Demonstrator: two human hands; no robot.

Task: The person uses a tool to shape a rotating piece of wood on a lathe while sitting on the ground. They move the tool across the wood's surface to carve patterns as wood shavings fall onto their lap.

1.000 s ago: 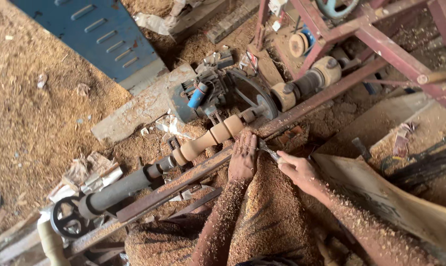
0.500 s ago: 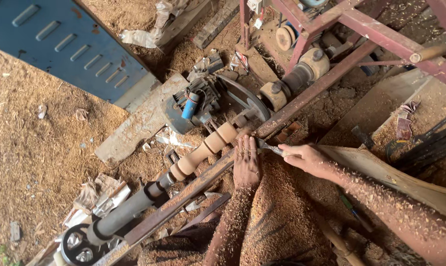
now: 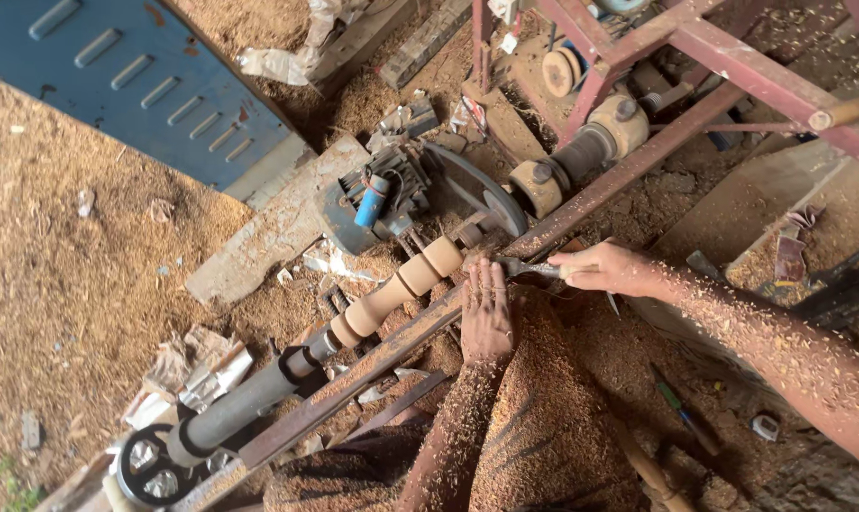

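With my left hand [image 3: 487, 318] pressing flat on the rusty tool rest [image 3: 392, 353] and my right hand [image 3: 608, 269] closed around the chisel [image 3: 532, 269], I judge light, steady pressure against the turned wooden spindle [image 3: 398, 287] works best.

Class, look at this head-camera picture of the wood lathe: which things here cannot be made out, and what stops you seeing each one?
- Tool tip, head view: hidden under the left hand.
- Tool handle: enclosed by the right hand.
- Handwheel: cut by the bottom edge.
- Turned spindle: whether it spins cannot be told.
- Lap and forearms: coated in sawdust.
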